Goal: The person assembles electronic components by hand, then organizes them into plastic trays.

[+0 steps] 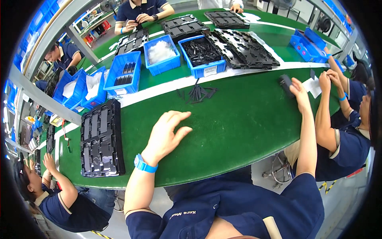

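My left hand is over the green table with its thumb and fingers apart and nothing in them. A blue wristband is on that wrist. Beyond its fingertips lies a loose pile of thin black strips. Out to the right, my right hand has its fingers against the right side of a small black rectangular block and seems to grip it. The block's underside is hidden. Left of my left hand rests a stack of black moulded trays, with dark flat pieces in the top one.
Blue bins stand beyond the pile: one of black parts, one with white bags, one with black blocks. Black trays lie behind. Co-workers sit left, right and across; the right one's hands are near the block.
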A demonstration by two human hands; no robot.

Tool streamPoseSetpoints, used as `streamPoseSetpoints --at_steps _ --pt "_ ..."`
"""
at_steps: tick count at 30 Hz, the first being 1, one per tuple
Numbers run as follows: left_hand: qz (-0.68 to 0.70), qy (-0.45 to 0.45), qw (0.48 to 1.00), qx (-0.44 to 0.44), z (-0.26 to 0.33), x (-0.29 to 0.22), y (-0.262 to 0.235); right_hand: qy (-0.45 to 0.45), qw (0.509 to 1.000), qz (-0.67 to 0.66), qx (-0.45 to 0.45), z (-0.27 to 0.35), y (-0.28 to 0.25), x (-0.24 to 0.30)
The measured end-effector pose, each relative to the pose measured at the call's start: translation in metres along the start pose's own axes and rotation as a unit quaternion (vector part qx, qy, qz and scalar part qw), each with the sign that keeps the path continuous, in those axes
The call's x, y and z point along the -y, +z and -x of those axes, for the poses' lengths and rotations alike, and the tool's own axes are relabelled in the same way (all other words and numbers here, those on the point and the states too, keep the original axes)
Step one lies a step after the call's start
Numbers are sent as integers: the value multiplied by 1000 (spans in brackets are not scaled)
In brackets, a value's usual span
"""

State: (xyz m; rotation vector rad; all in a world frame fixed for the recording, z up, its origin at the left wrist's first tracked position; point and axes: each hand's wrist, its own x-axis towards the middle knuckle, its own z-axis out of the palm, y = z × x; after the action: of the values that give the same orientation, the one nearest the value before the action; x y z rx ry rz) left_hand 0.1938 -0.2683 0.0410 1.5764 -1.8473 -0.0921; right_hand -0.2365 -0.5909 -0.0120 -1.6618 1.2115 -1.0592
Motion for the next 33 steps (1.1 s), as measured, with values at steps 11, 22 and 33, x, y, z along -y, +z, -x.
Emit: streamPoseSetpoints --at_steps 11,22,33 --pt "147 -70 981 102 9 -32 26 -28 961 -102 254 175 184 117" --pt "30 -135 989 48 21 -20 21 -194 920 129 315 90 219 157" --pt "249 -241 930 121 18 -28 24 -135 905 214 342 30 247 130"
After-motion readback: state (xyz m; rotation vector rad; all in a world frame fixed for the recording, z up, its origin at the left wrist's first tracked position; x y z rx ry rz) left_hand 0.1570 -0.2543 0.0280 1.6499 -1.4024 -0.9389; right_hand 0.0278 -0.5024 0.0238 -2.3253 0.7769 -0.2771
